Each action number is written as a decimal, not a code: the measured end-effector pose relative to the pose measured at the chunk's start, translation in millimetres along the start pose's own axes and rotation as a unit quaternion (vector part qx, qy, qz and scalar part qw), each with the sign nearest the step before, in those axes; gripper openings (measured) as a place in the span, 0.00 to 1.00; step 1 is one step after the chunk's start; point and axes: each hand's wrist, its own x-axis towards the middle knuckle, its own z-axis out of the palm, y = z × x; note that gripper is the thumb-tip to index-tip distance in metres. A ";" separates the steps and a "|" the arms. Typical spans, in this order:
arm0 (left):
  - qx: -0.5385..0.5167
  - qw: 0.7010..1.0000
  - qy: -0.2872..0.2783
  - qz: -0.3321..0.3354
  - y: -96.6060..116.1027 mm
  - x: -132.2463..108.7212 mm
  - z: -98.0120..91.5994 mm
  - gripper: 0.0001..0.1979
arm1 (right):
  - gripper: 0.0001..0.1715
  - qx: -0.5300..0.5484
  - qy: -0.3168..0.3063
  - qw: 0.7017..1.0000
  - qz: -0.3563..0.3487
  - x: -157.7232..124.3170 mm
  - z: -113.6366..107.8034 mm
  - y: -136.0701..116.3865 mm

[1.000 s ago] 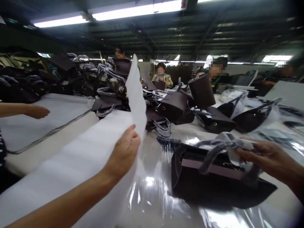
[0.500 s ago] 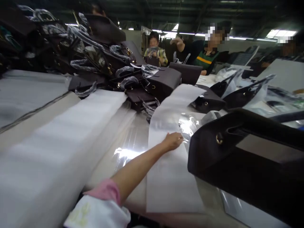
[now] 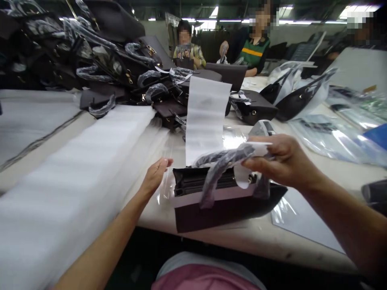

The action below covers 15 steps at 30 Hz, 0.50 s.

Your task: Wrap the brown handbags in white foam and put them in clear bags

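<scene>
A dark brown handbag (image 3: 217, 211) with its top open is tilted over the near part of the table. My right hand (image 3: 281, 161) is closed round its plastic-wrapped handles (image 3: 223, 161), and a white tag (image 3: 242, 177) hangs beside the fingers. My left hand (image 3: 155, 175) is just off the bag's left end, fingers stretched toward it and holding nothing that I can see. Behind the bag, a white foam sheet (image 3: 207, 117) runs up from the table, its lower end hidden by the bag. Clear plastic (image 3: 165, 189) lies under and beside the left hand.
A thick stack of white foam sheets (image 3: 69, 173) covers the left of the table (image 3: 302, 237). Many dark handbags (image 3: 102, 76) with wrapped handles are heaped at the back left. Clear plastic bags (image 3: 323, 137) lie on the right. Two people (image 3: 254, 52) (image 3: 189, 52) are across the table.
The handbag has come in from the right and now sits in front of me, held by my right hand. My left hand has left the foam sheet and moved left.
</scene>
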 end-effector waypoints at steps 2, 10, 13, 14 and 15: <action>-0.008 1.000 -0.013 -0.002 -1.5 -4.6 3.5 0.23 | 0.14 -0.012 -0.002 1.000 0.008 0.7 7.4 -0.6; -0.008 0.998 -0.049 0.031 -0.8 4.5 21.5 0.18 | 0.15 -0.027 0.044 0.998 0.020 -6.8 2.7 -6.7; 0.008 0.998 -0.058 0.035 0.6 8.3 27.9 0.18 | 0.16 -0.019 0.046 0.998 0.035 -11.4 3.9 -1.9; 0.015 0.998 -0.058 0.035 2.3 8.7 29.3 0.18 | 0.16 -0.018 0.053 0.998 0.039 -13.2 4.0 -1.2; 0.022 0.997 -0.057 0.036 4.6 8.7 30.2 0.18 | 0.17 -0.015 0.062 0.997 0.037 -14.7 3.9 -1.2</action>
